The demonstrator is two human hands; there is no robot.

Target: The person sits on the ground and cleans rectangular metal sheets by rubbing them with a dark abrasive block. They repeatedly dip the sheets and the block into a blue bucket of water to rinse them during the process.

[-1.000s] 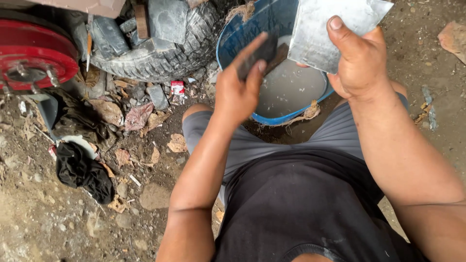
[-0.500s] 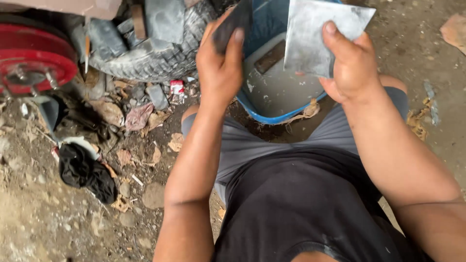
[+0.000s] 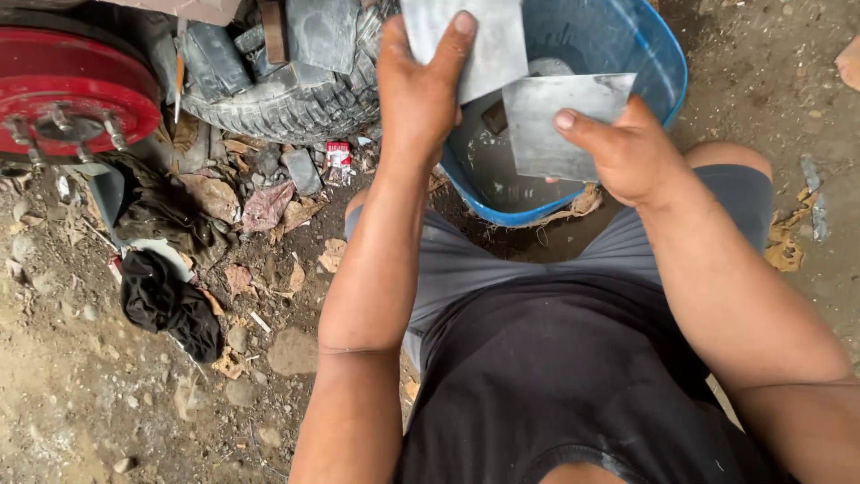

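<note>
Hands working over blue tub [image 3: 667,85]: left hand [image 3: 417,99], pinching a dark piece before, is now gripping a grey sheet [image 3: 466,40]; right hand [image 3: 627,152] is still clamping its sheet [image 3: 560,121].

A second ago the left hand [image 3: 421,99] held a small dark piece over the blue bucket [image 3: 658,85]; now it grips a grey metal sheet [image 3: 475,40] by its lower edge, raised above the bucket's rim. The right hand [image 3: 627,152] has come down from the top of the view and now holds its own grey sheet [image 3: 555,125] low, inside the bucket's mouth. A dark piece [image 3: 494,116], possibly the same one, lies in the bucket.
</note>
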